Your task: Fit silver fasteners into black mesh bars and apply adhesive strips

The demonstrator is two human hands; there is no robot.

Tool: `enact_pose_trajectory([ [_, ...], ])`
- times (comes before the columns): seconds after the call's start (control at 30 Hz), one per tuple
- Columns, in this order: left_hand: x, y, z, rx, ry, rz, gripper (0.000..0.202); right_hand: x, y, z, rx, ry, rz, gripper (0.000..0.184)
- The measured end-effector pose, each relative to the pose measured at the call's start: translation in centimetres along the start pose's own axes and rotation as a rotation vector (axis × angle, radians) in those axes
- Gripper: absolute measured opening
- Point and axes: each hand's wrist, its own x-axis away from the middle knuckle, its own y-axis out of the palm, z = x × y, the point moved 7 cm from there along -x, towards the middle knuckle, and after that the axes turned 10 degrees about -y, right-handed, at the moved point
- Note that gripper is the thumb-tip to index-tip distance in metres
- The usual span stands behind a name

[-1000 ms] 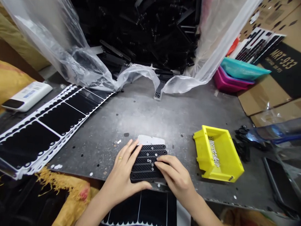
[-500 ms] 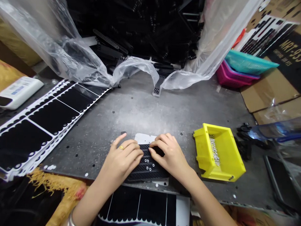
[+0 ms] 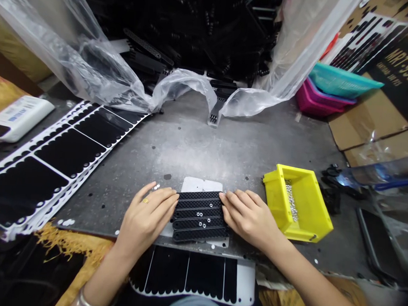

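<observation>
On the grey metal worktop (image 3: pixel 129 186) lies a row of black textured strips (image 3: pixel 200 216), side by side on a white paper sheet (image 3: pixel 196 185). Small silver rings (image 3: pixel 200 214) sit in holes along the strips. My left hand (image 3: pixel 148 218) presses its fingertips against the strips' left ends. From the opposite side, my right hand (image 3: pixel 248 215) touches their right ends. Both hands hold the strips between them, with the fingers straight and close together. A sheet of black scalloped pads on white backing (image 3: pixel 193 275) lies just below the hands.
A yellow bin (image 3: pixel 297 203) of silver rings stands right of my right hand. A long sheet of black pads (image 3: pixel 53 152) lies at left. Behind the worktop, clear plastic bags (image 3: pixel 76 55) surround a heap of black parts (image 3: pixel 194 36). Pink and teal trays (image 3: pixel 326 92) stand back right.
Both hands have moved off the top of the strips to their left and right ends. The strips now show fully between them, and the view has shifted slightly.
</observation>
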Motion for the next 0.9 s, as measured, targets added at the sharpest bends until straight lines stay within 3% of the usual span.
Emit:
enact_pose_trajectory([
  [0.23,0.3,-0.2,0.9,-0.068,-0.002,-0.008,0.028,-1.6,0.2,0.7,-0.307,0.186,0.055,0.017],
  [0.47,-0.9,1.3,3.9,0.161,0.121,-0.154,0.021,1.4,-0.7,0.5,-0.035,0.138,0.025,0.016],
  [0.67,-0.8,0.1,2.7,0.084,0.09,-0.103,0.016,1.8,-1.0,-0.6,-0.051,-0.004,0.006,0.03],
  [0.77,-0.3,-0.7,1.4,0.014,0.01,-0.044,0.013,1.0,-0.9,-0.5,-0.133,0.04,0.023,0.022],
  [0.9,0.0,-0.5,0.6,-0.003,-0.077,-0.038,0.011,-0.3,-0.2,-0.8,-0.337,0.134,0.049,0.013],
])
